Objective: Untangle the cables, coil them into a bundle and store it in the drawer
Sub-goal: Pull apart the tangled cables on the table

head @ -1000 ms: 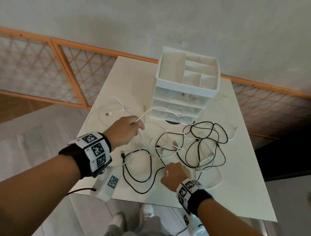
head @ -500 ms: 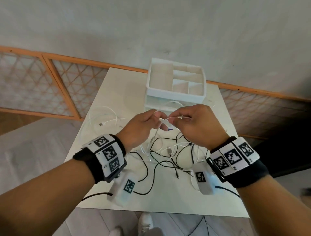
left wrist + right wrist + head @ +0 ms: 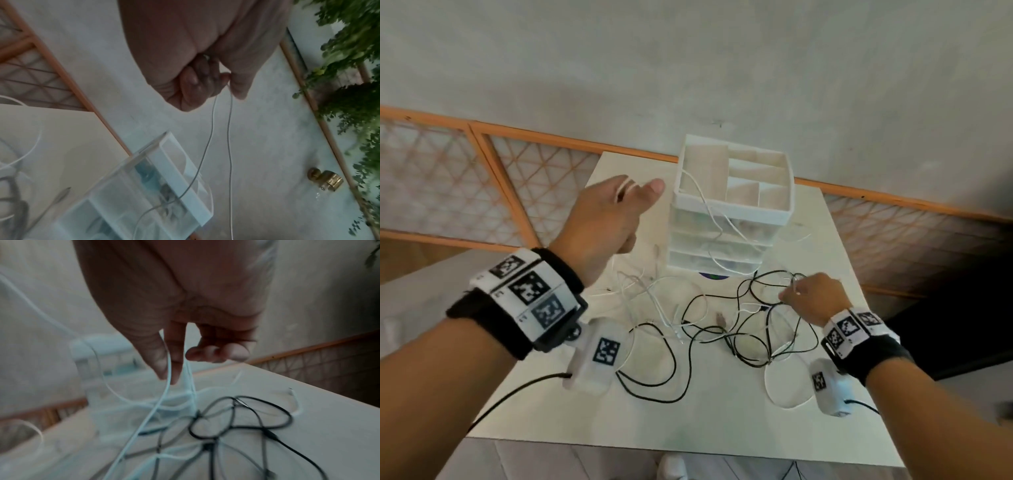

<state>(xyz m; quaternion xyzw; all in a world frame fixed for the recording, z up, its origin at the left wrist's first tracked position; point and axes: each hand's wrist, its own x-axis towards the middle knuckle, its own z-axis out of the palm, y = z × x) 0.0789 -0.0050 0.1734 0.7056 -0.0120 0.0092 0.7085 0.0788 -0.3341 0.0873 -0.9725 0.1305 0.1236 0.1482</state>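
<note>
Black cables [image 3: 743, 329] and white cables [image 3: 654, 301] lie tangled on the white table [image 3: 722, 418]. My left hand [image 3: 613, 212] is raised left of the drawer unit [image 3: 732, 212] and grips a loop of thin white cable [image 3: 230, 129]; two strands hang from its curled fingers [image 3: 197, 84]. One white strand [image 3: 705, 205] drapes over the unit's top tray and front. My right hand [image 3: 811, 301] is low over the tangle at the right and pinches a white cable [image 3: 164, 395] between thumb and forefinger. The drawers are closed.
The drawer unit stands at the table's far middle, its open-top tray divided into compartments. An orange-framed lattice panel [image 3: 448, 185] runs along the wall behind. A plant [image 3: 349, 97] and a brass fitting [image 3: 327, 180] appear in the left wrist view. Shoes [image 3: 671, 467] show below the table's near edge.
The hands, together in front of the drawer unit half a second ago, have parted. The left rose up and left with the white cable; the right dropped to the tangle at the right.
</note>
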